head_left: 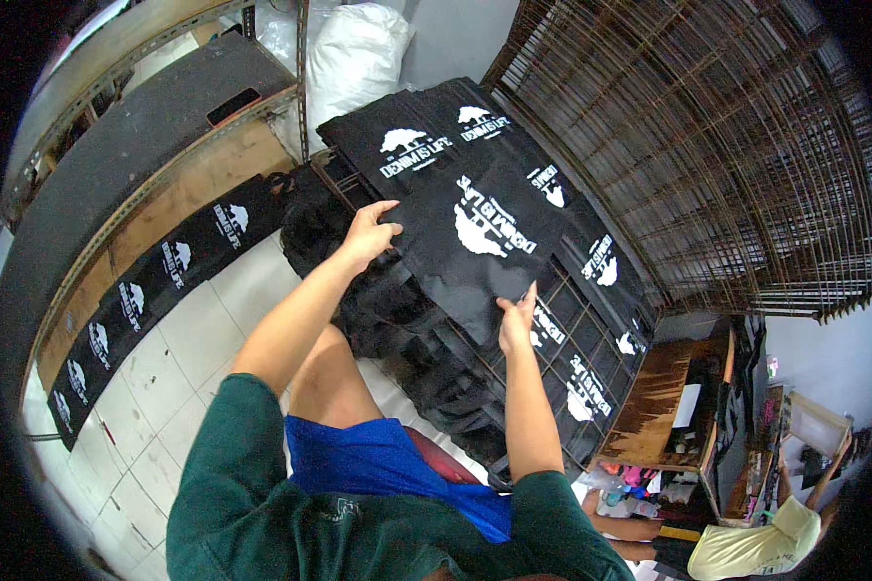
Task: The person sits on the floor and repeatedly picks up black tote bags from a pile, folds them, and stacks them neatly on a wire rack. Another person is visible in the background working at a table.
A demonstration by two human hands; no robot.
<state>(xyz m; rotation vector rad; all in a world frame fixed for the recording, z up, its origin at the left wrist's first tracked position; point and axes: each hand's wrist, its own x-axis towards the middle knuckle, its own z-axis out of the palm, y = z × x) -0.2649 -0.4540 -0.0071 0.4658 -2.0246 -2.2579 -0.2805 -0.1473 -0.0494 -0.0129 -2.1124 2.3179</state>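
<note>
A black fabric panel with a white tree-and-lettering print (482,225) lies in front of me over a wire mesh rack (558,281). My left hand (366,238) grips its left edge, with the index finger reaching over the top. At the near right corner of the panel, my right hand (518,321) pinches the edge between thumb and fingers. The fingertips under the cloth are hidden. Other black printed panels (413,145) lie around it on the rack, their prints facing different ways. Black fabric strips (397,334) hang at the near side.
Tall stacked wire racks (688,126) tilt up at the right. On the left, a shelf unit (155,136) holds a dark phone (233,107); a row of black printed panels (174,259) runs along its lower edge. A white sack (354,63) stands behind. Another person's pale yellow sleeve (756,547) shows lower right.
</note>
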